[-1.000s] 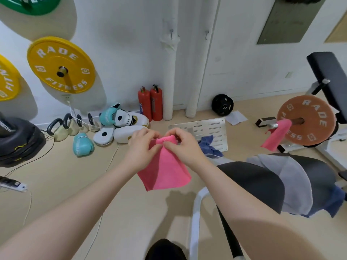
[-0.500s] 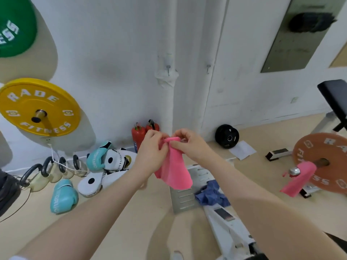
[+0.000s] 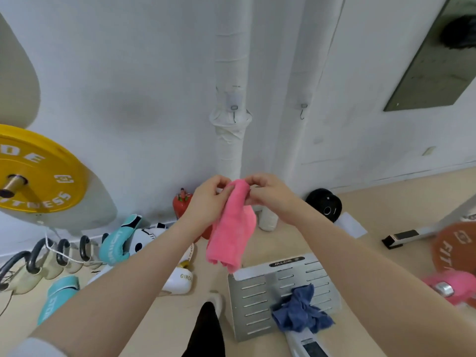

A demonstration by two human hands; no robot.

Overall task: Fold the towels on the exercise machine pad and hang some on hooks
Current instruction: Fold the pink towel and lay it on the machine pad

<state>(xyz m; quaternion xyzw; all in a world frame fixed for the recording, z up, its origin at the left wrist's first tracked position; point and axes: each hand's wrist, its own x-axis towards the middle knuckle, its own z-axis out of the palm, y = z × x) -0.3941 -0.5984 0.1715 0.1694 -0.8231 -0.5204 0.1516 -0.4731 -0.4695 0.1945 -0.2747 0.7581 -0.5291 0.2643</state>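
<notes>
At nine o'clock, a yellow weight plate (image 3: pixel 38 173) hangs on the white wall. Centre frame, the left hand (image 3: pixel 209 199) and right hand (image 3: pixel 268 193) pinch the top edge of a pink towel (image 3: pixel 230 228), which hangs bunched between them. Two hooks (image 3: pixel 234 112) sit at twelve o'clock above. A blue towel (image 3: pixel 300 311) lies crumpled at five o'clock.

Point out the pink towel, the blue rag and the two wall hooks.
pink towel (image 3: pixel 230 228): head view, middle of the hanging cloth.
blue rag (image 3: pixel 300 311): head view, centre of the bunch.
left hook (image 3: pixel 234 109): head view, its top loop.
right hook (image 3: pixel 303 109): head view, its wire.
</notes>
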